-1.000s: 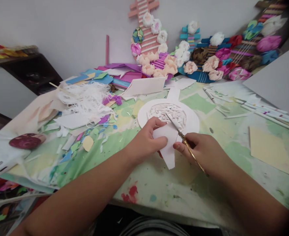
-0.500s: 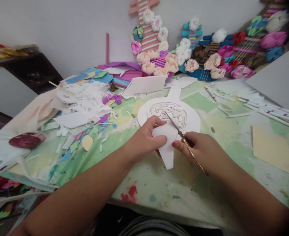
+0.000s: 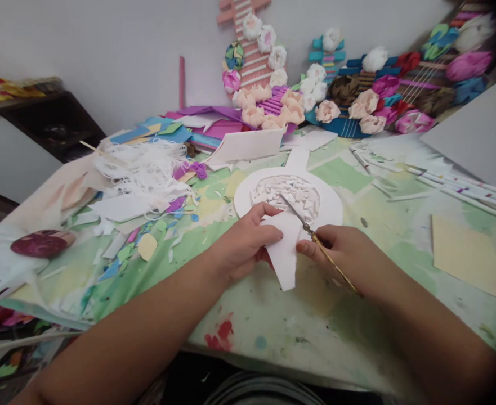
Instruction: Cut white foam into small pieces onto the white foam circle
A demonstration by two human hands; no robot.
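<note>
A piece of white paper (image 3: 285, 253), tapering toward its lower end, is pinched between the thumb and fingers of my left hand (image 3: 251, 239). My right hand (image 3: 343, 253) grips a pair of scissors (image 3: 321, 247) with gold-coloured handles. Their dark blades point up and to the left, along the paper's upper right edge. Just beyond both hands lies a white round cut-out (image 3: 331, 197) with a neck-like strip at its top. Small white pieces (image 3: 292, 188) fill its middle, and my left hand and the paper cover part of its near rim.
White string (image 3: 142, 166) lies tangled at the left, with coloured paper scraps (image 3: 146, 247) in front. Decorated guitar-shaped crafts (image 3: 260, 67) lean on the wall. Rolled paper sticks (image 3: 463, 188) and a cream sheet (image 3: 469, 256) lie to the right. A maroon oval object (image 3: 40, 243) sits far left.
The scissors' handles have swung slightly outward to the right, and the paper has shifted a little in my left hand. The whole view has moved slightly.
</note>
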